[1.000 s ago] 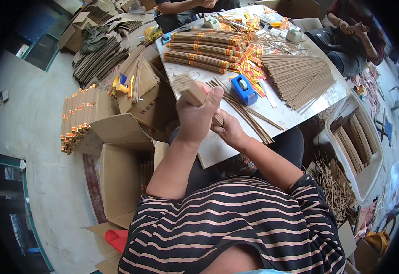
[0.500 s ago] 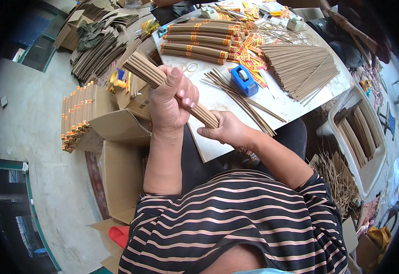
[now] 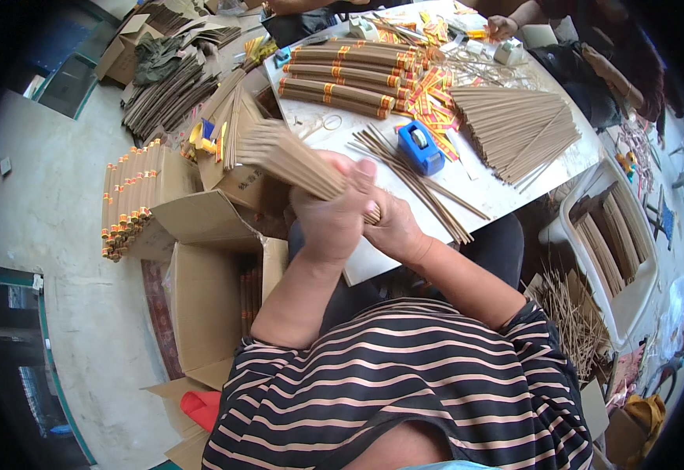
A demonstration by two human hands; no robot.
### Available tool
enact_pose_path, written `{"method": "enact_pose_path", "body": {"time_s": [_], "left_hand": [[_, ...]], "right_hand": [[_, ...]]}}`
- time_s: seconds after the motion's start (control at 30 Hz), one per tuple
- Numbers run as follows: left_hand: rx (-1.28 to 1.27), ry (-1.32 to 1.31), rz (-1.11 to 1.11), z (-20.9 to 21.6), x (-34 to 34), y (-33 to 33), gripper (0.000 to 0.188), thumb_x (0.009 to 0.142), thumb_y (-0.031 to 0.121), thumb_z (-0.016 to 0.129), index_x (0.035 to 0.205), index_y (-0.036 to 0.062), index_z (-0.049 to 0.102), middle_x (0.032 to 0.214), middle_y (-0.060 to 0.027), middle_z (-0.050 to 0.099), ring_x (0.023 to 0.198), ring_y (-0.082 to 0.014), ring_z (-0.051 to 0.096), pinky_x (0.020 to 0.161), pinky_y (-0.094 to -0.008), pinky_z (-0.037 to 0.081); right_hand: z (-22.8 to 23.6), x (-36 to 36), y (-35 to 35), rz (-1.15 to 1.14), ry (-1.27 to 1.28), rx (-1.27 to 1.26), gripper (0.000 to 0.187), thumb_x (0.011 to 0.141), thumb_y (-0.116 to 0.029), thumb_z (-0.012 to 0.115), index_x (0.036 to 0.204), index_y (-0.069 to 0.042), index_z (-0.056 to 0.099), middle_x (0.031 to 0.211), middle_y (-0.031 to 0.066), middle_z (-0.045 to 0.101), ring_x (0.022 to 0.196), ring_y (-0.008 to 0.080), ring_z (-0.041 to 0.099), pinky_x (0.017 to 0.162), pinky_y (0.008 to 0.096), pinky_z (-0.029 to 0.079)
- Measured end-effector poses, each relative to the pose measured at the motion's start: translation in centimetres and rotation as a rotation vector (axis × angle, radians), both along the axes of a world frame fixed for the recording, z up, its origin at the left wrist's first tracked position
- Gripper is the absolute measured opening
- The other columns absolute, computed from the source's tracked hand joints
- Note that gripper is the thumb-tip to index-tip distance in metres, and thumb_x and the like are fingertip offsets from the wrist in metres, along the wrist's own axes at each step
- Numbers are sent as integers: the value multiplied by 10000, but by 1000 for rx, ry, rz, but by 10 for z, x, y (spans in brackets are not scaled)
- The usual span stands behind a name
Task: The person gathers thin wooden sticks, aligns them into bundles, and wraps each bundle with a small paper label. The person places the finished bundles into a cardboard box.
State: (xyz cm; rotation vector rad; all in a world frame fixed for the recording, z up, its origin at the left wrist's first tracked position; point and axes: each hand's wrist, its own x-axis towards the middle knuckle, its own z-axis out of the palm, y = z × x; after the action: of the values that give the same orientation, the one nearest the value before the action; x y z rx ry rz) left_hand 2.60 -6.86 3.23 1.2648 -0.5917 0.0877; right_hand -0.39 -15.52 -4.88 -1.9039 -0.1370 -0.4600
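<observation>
A bundle of brown incense sticks (image 3: pixel 293 162) is held at a slant over the near left edge of the table. My left hand (image 3: pixel 332 218) is closed around it, and the bundle's far end fans out and blurs with motion. Close against it, my right hand (image 3: pixel 397 230) grips the near end of the same bundle, whose tip is mostly covered by my fingers. Several loose incense sticks (image 3: pixel 420 188) lie just beyond my hands, beside a blue tape dispenser (image 3: pixel 420 147).
Wrapped incense bundles (image 3: pixel 338 95), red-yellow labels (image 3: pixel 436 92) and a fanned stick pile (image 3: pixel 518 129) cover the white table (image 3: pixel 506 192). An open carton (image 3: pixel 209 305) stands at left, a white tub (image 3: pixel 620 313) at right. Another person's hand (image 3: pixel 502 28) is at the far right.
My left hand has slid down and right, close to my right hand. The bundle's far end has moved lower and spread out.
</observation>
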Motion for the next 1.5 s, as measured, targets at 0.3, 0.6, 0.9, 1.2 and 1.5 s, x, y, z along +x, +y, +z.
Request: {"method": "enact_pose_path", "body": {"time_s": [0.3, 0.6, 0.9, 1.2, 1.5], "left_hand": [[137, -141, 84, -20, 4, -11, 189, 804, 25, 641, 730, 53, 469, 637, -10, 502, 494, -70, 460, 469, -212, 392], [31, 164, -35, -31, 21, -10, 220, 825, 0, 604, 733, 67, 417, 572, -19, 461, 466, -94, 458, 427, -227, 385], [-213, 244, -254, 7, 16, 4, 219, 821, 24, 622, 712, 54, 435, 552, -14, 467, 443, -77, 446, 430, -221, 384], [-71, 118, -88, -18, 15, -5, 201, 809, 26, 642, 730, 51, 459, 573, -2, 483, 467, -59, 460, 449, -210, 394], [-280, 488, -124, 19, 43, 11, 216, 838, 91, 611, 723, 121, 430, 545, 4, 414, 414, -95, 412, 402, -236, 361]], "right_hand": [[-31, 8, -10, 114, 170, 162, 241, 764, -150, 654, 972, -86, 550, 836, 154, 608, 777, 311, 591, 723, 340, 474], [-41, 14, -9, 62, 190, 150, 253, 762, -188, 670, 958, -64, 568, 800, 153, 616, 738, 281, 602, 702, 330, 481], [-10, -4, -5, 101, 163, 96, 216, 779, -226, 661, 828, -41, 561, 706, 141, 597, 636, 265, 587, 631, 339, 479], [-45, 9, -9, 99, 26, 87, 189, 758, -193, 661, 795, -52, 541, 723, 173, 594, 669, 344, 588, 620, 359, 481], [20, -15, -8, 265, 584, 198, 236, 805, -230, 636, 806, -13, 543, 638, 50, 536, 577, 141, 512, 550, 300, 446]]}}
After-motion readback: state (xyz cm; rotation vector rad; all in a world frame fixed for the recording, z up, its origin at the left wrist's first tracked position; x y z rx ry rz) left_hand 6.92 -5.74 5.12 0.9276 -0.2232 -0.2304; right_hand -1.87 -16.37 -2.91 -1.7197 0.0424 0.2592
